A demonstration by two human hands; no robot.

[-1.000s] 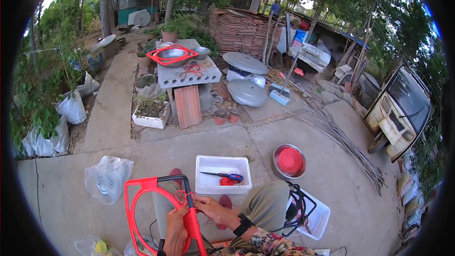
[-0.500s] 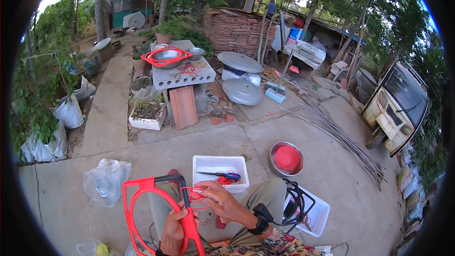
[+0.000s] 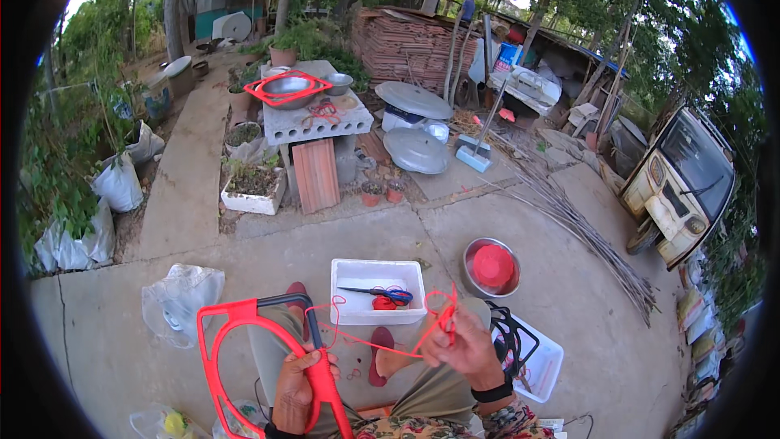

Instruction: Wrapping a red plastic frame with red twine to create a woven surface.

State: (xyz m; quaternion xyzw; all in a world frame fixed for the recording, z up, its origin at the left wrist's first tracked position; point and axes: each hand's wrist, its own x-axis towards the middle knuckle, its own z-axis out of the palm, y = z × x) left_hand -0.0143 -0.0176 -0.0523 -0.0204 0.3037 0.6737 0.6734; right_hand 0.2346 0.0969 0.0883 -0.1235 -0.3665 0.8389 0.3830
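Note:
My left hand (image 3: pixel 294 386) grips a square frame (image 3: pixel 329 394) with a ring inside it, wrapped in red except for a bare black stretch at its upper right corner. The frame leans over my left knee. My right hand (image 3: pixel 467 347), held out over my right knee, pinches a looped bundle of red cord (image 3: pixel 445 313). A strand runs from that bundle across to the frame's black side, with a loose loop standing up beside it. Beyond my hands, a white foam box (image 3: pixel 378 317) holds dark-bladed scissors (image 3: pixel 368 290) with blue handles and more red cord (image 3: pixel 385 303).
A metal bowl (image 3: pixel 469 275) with a red round item stands right of the box. A black frame (image 3: pixel 510 337) rests on a white tray (image 3: pixel 554 358) by my right knee. Left lies a clear plastic bag (image 3: pixel 180 301). Farther off, a concrete slab table (image 3: pixel 318 128) carries basins and another red frame.
My right hand has moved away from the frame to the right, drawing the red cord out into a long strand. My left hand still holds the frame, which has shifted slightly left.

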